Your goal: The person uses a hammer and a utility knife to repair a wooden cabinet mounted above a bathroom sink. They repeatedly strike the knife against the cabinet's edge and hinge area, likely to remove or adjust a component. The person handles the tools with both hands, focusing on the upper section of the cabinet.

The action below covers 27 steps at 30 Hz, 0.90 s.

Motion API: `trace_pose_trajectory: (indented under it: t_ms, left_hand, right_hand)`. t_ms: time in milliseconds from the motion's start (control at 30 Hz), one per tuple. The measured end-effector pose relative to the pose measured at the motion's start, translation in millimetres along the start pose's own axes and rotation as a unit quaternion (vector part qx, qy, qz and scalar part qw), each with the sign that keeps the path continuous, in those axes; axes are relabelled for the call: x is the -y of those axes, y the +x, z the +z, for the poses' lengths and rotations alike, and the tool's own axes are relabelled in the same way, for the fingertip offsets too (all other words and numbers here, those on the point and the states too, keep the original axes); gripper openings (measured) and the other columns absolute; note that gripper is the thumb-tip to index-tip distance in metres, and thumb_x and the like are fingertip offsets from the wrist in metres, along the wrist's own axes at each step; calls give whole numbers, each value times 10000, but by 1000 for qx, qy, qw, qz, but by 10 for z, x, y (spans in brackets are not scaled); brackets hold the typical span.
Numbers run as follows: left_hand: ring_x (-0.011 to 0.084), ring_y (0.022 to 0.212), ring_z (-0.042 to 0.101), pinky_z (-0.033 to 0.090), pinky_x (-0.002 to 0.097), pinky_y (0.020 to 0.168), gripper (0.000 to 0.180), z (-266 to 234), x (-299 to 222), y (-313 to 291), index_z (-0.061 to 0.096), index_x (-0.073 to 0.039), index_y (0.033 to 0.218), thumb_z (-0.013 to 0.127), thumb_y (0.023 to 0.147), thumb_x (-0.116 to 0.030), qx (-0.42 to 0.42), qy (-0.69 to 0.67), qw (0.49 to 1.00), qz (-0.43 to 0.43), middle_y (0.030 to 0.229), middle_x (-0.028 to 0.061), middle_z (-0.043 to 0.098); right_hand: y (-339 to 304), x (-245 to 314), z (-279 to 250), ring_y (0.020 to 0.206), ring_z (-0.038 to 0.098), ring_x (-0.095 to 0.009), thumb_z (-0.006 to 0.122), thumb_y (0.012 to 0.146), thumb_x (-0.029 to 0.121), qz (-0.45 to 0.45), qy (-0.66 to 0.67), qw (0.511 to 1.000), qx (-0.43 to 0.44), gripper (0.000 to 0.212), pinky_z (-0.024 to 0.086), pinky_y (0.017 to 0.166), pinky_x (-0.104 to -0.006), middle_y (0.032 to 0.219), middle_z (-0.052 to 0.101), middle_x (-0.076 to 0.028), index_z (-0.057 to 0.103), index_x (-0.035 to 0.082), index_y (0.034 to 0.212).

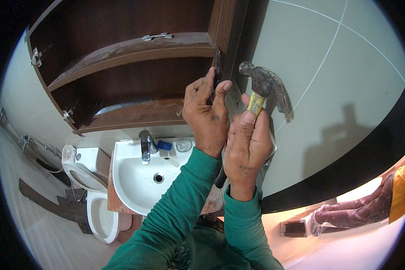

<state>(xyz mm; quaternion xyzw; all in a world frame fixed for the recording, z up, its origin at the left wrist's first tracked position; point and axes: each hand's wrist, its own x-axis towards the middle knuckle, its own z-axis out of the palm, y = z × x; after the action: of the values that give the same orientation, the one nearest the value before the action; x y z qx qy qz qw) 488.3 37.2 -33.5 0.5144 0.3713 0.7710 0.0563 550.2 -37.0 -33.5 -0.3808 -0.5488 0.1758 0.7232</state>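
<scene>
In my right hand (247, 150) is a claw hammer (267, 83), gripped high on its yellow handle, close under the head. The worn metal head points up in front of the tiled wall, and the dark lower end of the handle shows below my wrist. My left hand (207, 112) is raised to the right side of a dark brown wooden cabinet (130, 60). Its fingers and thumb close round a dark, narrow piece (218, 63) that stands along the cabinet's inner right edge. My fingers hide its lower part, so its exact kind cannot be told. My wrists are close together.
Below the cabinet is a white washbasin (135, 193) with a chrome tap (146, 146), a blue block (164, 145) and a clear glass (183, 145). A toilet (104, 216) stands left. Metal hinges (37, 57) sit on the cabinet's left edge. Another person's legs (360, 209) show at right.
</scene>
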Motion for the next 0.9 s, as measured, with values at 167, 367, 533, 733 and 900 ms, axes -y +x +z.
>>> trace_pose_trajectory:
  t_ms: [167,367,533,733,900]
  left_hand:
    - [232,1042,708,600,374,861,371,-15,-61,10,778,-52,1311,819,975,-204,4,2,1000,-20,1122,151,741]
    - [231,1044,707,593,372,891,372,1,-42,-2,777,-48,1309,822,969,-191,1,-13,1000,-27,1132,149,745]
    - [238,1063,705,588,393,918,375,-20,-48,1,773,-46,1315,817,973,-192,8,-19,999,-30,1142,157,746]
    - [235,1068,708,584,387,930,373,-28,-7,-1,773,-49,1318,816,974,-187,11,-20,1000,-22,1148,155,752]
    - [228,1060,717,581,366,936,373,-17,-19,-28,770,-44,1323,820,971,-158,19,-23,999,-28,1148,149,759]
  right_hand:
    - [-8,12,-3,751,556,-118,470,1174,308,11,7,1000,-3,432,477,690,-292,872,593,-51,625,-48,1364]
    - [2,14,-28,743,558,-133,467,1175,303,2,-18,1000,2,430,478,684,-305,865,591,-63,624,-51,1361]
    - [33,-5,18,625,411,-31,479,1177,321,-31,-40,999,-5,466,342,555,-228,732,483,37,610,-77,1380]
    - [39,-14,12,630,433,-35,481,1176,342,-30,-72,997,0,477,362,565,-231,735,498,35,616,-56,1401]
    - [45,-31,8,627,431,-32,484,1176,336,-25,-73,997,-8,468,358,559,-225,734,499,39,620,-52,1400]
